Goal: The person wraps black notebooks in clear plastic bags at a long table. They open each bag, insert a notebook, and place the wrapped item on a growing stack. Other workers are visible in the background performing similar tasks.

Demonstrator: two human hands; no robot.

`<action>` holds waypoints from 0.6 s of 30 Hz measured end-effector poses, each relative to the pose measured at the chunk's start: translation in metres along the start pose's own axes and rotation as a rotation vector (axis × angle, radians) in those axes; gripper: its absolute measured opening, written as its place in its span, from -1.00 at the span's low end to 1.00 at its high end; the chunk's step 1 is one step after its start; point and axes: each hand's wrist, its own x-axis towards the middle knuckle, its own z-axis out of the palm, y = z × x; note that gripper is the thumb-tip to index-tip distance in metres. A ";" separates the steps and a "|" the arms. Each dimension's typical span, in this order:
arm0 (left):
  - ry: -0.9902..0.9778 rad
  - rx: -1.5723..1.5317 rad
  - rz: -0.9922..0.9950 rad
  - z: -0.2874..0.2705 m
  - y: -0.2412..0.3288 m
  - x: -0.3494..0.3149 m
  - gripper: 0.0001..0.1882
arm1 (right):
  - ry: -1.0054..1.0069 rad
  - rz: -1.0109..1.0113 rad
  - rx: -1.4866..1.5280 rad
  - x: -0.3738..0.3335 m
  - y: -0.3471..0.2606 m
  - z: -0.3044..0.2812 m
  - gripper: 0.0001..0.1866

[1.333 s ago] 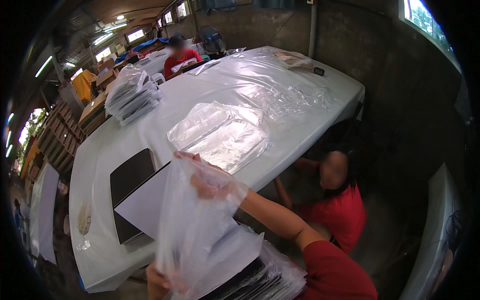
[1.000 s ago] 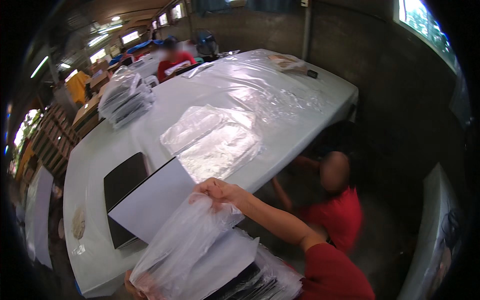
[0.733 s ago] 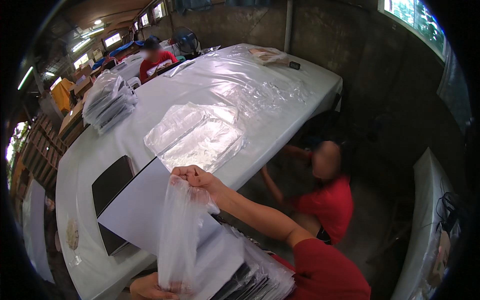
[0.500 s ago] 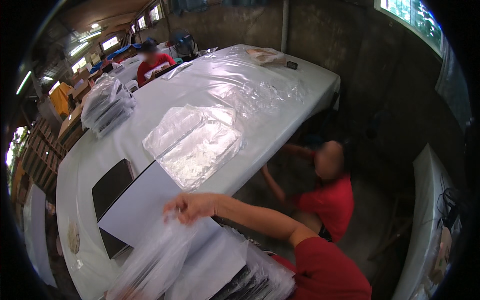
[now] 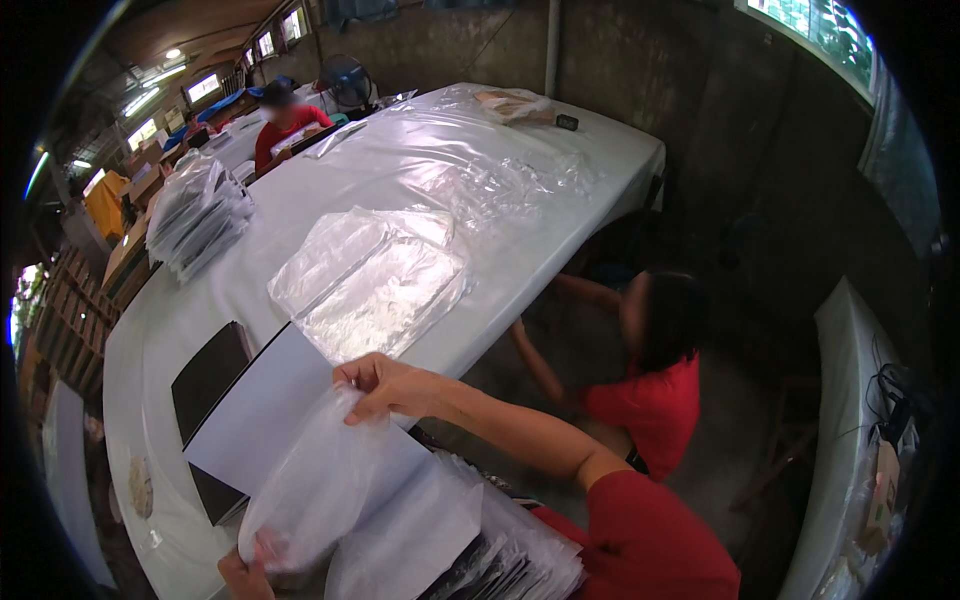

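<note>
A clear plastic bag [image 5: 315, 480] is stretched between my two hands. With thumb and fingers my right hand [image 5: 385, 385] pinches its upper edge. At the lower left my left hand [image 5: 245, 575] grips the other side, some fingers showing through the film. Under and beyond the bag lies a flat white sheet or board [image 5: 265, 400], resting over dark flat boards [image 5: 210, 375] at the table's near side. Close to my body is a pile of bagged flat pieces [image 5: 530, 560], dark and white, partly hidden by the bag.
On the white-covered table [image 5: 330, 180] lies a stack of clear bags [image 5: 375, 290], with loose film [image 5: 510, 185] beyond. Packed bags [image 5: 200, 215] are piled at the far left edge. One person in red [image 5: 650, 390] crouches by the right side; another [image 5: 285, 125] sits at the back.
The bag has gone from a loose, blurred bunch to a spread sheet between my hands. My left hand has come up into clearer view. The whole view has shifted slightly.
</note>
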 end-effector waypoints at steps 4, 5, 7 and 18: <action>0.563 -0.166 0.182 0.044 0.051 0.017 -0.45 | 0.327 -0.393 -0.739 0.021 -0.006 0.005 -0.46; 0.649 -0.077 0.201 0.048 0.053 0.020 -0.40 | 0.392 -0.480 -0.855 0.029 -0.005 0.011 -0.36; 0.773 0.022 0.196 0.053 0.061 0.025 -0.35 | 0.408 -0.516 -1.102 0.042 0.000 0.014 -0.15; 0.905 -0.074 0.205 0.052 0.063 0.039 -0.44 | 0.369 -0.249 -1.540 0.048 -0.011 0.027 -0.09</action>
